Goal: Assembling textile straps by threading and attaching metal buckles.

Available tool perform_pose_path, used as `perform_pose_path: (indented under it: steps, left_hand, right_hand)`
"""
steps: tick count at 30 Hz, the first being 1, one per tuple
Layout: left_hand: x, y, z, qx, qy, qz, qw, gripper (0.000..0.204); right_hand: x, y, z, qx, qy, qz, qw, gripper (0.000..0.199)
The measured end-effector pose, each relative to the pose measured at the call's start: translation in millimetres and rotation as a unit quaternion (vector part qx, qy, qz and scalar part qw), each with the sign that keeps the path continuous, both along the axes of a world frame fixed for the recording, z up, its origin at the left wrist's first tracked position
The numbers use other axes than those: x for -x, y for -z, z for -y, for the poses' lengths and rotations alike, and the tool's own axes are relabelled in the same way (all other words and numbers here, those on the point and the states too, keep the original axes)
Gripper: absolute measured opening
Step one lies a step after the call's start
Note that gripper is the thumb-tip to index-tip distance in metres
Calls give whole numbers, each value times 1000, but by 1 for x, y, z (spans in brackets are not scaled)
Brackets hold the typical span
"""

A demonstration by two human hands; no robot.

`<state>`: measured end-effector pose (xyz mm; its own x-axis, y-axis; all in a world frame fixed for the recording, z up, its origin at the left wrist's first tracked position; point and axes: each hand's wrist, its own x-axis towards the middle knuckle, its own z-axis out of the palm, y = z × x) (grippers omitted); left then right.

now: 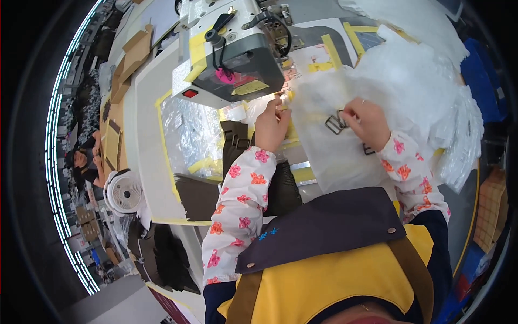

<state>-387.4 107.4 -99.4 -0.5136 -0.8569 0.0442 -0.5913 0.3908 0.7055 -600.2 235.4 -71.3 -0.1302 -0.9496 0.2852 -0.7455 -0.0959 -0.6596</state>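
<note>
My left hand [272, 127] is closed with its fingers bent, close in front of the sewing machine head [232, 59]. What its fingertips pinch, if anything, is hidden. Beside that wrist lies a dark brown webbing strap [233, 128] with a dark buckle [237, 141] on it. My right hand [368, 121] pinches the edge of a dark metal slide buckle [334, 125], a rectangular frame with a centre bar. Under it spreads a translucent plastic bag [329, 156]. Another dark buckle [368, 149] shows partly under my right wrist.
Crumpled clear plastic bags [415, 81] pile up at the right. Dark folded strips [283, 189] lie before me, partly under my left sleeve. A white fan [124, 192] stands at the left, with a co-worker [86, 159] beyond. Blue bins [483, 81] stand far right.
</note>
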Motion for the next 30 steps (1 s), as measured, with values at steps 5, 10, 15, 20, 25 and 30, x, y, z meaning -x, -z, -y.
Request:
perform_pose_path:
  steps: [5, 10, 15, 20, 25, 30]
  left_hand:
    - [-67, -39, -45, -13, 32, -49, 998, 22]
    - [-140, -32, -54, 236, -28, 107, 966, 35]
    - [-181, -4, -33, -30, -86, 107, 990, 48]
    - [-207, 10, -31, 47, -132, -6, 990, 38]
    - [-239, -6, -18, 117, -158, 11, 980, 47]
    - [-196, -34, -37, 192, -31, -46, 980, 25]
  right_hand:
    - [-24, 29, -2, -58, -45, -103, 992, 20]
    - [-34, 32, 8, -90, 19, -92, 992, 30]
    - [-24, 58, -7, -30, 79, -77, 993, 28]
    - [-3, 74, -23, -80, 180, -147, 969, 17]
    - [-23, 55, 2, -48, 173, -223, 958, 7]
    - [-46, -20, -13, -17, 128, -205, 970, 6]
